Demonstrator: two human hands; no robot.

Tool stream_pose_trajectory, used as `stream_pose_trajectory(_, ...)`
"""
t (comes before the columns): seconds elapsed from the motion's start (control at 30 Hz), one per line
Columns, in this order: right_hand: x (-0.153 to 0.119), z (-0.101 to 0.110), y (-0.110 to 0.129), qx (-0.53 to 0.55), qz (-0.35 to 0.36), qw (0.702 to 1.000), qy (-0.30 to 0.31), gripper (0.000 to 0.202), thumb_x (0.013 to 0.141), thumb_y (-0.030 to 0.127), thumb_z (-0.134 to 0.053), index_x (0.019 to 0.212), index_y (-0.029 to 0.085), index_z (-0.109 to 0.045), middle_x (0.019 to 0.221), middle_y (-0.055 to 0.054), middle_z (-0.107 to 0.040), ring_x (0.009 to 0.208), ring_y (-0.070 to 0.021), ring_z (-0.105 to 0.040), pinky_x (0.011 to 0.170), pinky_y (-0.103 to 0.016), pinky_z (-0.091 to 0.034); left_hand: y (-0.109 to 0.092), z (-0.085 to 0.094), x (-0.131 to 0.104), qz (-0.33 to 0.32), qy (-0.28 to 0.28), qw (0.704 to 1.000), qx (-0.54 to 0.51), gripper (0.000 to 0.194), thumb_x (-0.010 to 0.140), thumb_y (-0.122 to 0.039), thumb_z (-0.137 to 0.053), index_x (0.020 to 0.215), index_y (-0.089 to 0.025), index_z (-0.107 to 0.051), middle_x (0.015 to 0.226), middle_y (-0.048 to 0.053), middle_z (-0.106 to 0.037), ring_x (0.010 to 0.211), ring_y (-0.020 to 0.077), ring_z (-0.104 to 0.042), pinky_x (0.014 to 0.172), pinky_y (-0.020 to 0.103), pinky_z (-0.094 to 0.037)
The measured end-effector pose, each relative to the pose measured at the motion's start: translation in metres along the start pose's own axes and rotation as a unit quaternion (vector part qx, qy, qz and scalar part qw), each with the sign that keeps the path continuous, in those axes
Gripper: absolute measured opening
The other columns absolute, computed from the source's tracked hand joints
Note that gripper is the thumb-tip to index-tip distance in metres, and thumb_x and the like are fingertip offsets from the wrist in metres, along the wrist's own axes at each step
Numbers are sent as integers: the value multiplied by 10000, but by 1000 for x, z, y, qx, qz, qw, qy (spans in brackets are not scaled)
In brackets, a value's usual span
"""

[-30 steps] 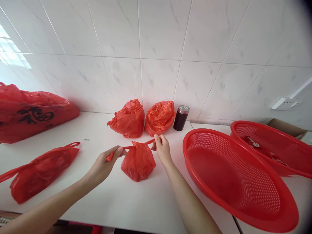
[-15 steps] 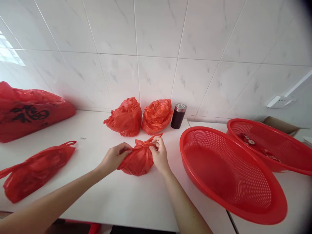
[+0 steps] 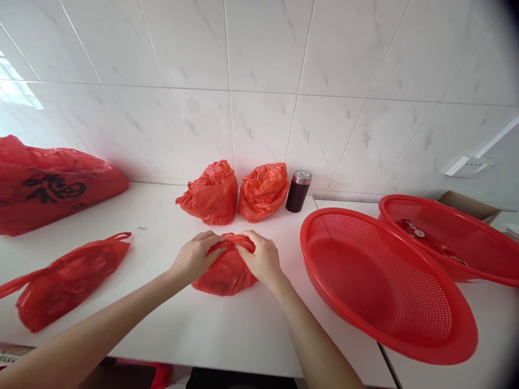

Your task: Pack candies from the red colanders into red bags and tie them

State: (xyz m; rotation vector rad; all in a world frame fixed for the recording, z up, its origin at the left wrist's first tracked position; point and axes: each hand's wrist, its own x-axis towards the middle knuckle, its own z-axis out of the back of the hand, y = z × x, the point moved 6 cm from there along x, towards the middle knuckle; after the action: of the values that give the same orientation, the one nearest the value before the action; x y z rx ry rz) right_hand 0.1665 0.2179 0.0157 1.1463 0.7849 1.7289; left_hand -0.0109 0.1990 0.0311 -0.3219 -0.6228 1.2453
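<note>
A red plastic bag [image 3: 225, 275] with something inside sits on the white table between my hands. My left hand [image 3: 197, 254] pinches the gathered top of the bag from the left. From the right, my right hand [image 3: 261, 256] grips the same gathered rim, its thumb close to the left thumb. The fingertips behind the rim are partly hidden. Just beyond my hands stand two more red plastic bags, one on the left [image 3: 213, 194] and one on the right [image 3: 263, 193], both bunched at the top.
A dark cup with a silver lid [image 3: 299, 192] stands beside the bags against the tiled wall. To the right are a red plastic basket [image 3: 352, 292] and another red basket [image 3: 482, 248] holding small items. Left lie a filled red bag [image 3: 77, 283] and a large printed red bag [image 3: 60, 189].
My hands have come closer together over the bag's top. The twisted, sticking-out end by my right hand no longer shows, and the rim is now bunched between both thumbs.
</note>
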Motion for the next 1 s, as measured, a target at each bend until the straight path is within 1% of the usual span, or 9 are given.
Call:
stream_pose_trajectory(0.1, 4, 13, -6, 137, -36, 988, -66, 192, 882, 378, -518, 924, 247, -652, 941, -27, -700, 914, -221, -633, 883, -378, -469, -4, 9, 7, 46, 36, 986, -159, 330, 880, -502, -523, 879, -245, -729, 944, 64, -688, 881, 255, -632, 783, 359, -498)
stream_pose_trajectory(0.17, 7, 18, -16, 302, -94, 941, -123, 213, 873, 408, -523, 932, 230, -623, 957, -36, -697, 917, -216, -647, 841, -360, -503, -5, 12, 7, 104, 48, 937, -330, 338, 869, -511, -554, 941, -228, -724, 1006, 81, -706, 945, 278, -639, 792, 370, -515)
stream_pose_trajectory(0.27, 11, 14, -20, 465, -152, 857, -158, 203, 826, 393, -569, 927, 217, -582, 974, -37, -690, 915, -206, -660, 814, -346, -532, -6, 12, 3, 170, 21, 833, -526, 312, 863, -472, -585, 992, -215, -708, 1047, 95, -714, 969, 291, -650, 770, 383, -543)
stream_pose_trajectory(0.37, 13, 14, -16, 489, -171, 835, -185, 198, 818, 401, -550, 877, 212, -559, 972, -43, -679, 914, -200, -657, 808, -332, -540, -10, 12, 2, 186, -19, 790, -584, 178, 840, -397, -630, 874, -230, -684, 998, 52, -712, 917, 262, -660, 710, 358, -556)
stream_pose_trajectory(0.53, 13, 20, -14, 474, -187, 833, -217, 248, 839, 429, -479, 934, 212, -550, 1003, -58, -680, 936, -209, -664, 805, -330, -553, -12, 23, 4, 183, -80, 796, -571, 182, 794, -399, -683, 830, -222, -673, 952, 59, -713, 893, 271, -660, 687, 367, -552)
stream_pose_trajectory(0.67, 12, 26, -13, 445, -177, 849, -223, 364, 874, 491, -419, 1062, 209, -551, 1111, -93, -677, 1005, -242, -665, 788, -357, -566, -8, 34, 2, 171, -116, 773, -599, 91, 768, -286, -734, 762, -246, -652, 905, -18, -723, 863, 198, -645, 680, 279, -527)
stream_pose_trajectory(0.77, 12, 30, -11, 436, -158, 855, -231, 436, 893, 514, -393, 1169, 214, -547, 1156, -98, -666, 1032, -249, -656, 784, -367, -562, -6, 40, 0, 161, -118, 764, -614, 57, 786, -250, -718, 821, -250, -673, 892, -51, -722, 840, 153, -626, 706, 233, -513)
stream_pose_trajectory(0.87, 16, 36, 1, 385, -111, 895, -195, 310, 854, 443, -508, 1051, 219, -595, 1032, -59, -679, 941, -216, -645, 760, -326, -534, -9, 47, -2, 162, -104, 780, -595, 126, 835, -345, -669, 824, -220, -663, 806, -20, -691, 753, 152, -600, 678, 254, -513)
stream_pose_trajectory(1.0, 23, 58, 32, 317, -25, 932, -176, 90, 791, 303, -597, 795, 217, -572, 749, 30, -568, 690, -121, -538, 662, -239, -452, -24, 80, -3, 83, -124, 824, -547, 287, 854, -365, -634, 647, -188, -541, 600, -38, -514, 611, 110, -527, 733, 280, -530)
